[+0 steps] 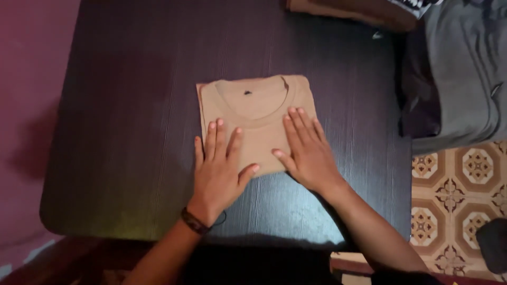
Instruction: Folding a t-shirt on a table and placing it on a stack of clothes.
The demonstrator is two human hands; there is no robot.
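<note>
Left hand: the left hand lies flat, palm down, fingers spread wide over the near left part of the folded shirt, its heel just off the near edge of the cloth onto the wood; it grips nothing. A dark band sits at its wrist.

Right hand: the right hand is flat too, fingers held close together and pointing far, thumb out to the left; it presses the near right part of the shirt and closes on nothing.

Shirt: the tan T-shirt lies in the middle of the bench, folded into a neat, nearly square packet. The round collar faces up at the far edge, with a small dark mark just below it. No sleeves stick out; the edges run straight.

Progress: judging by that shape, the folding itself looks done. Both palms resting on the near half read as smoothing or pressing the packet flat. What seems left is only to lift the hands and move the packet off.

Bench: a dark wood-grain bench with rounded corners.

Far edge: a brownish cloth lies at the far side, right of centre.

Right: a heap of grey fabric stands beside the bench, above a patterned tile floor.

Left: a pinkish wall.
</note>
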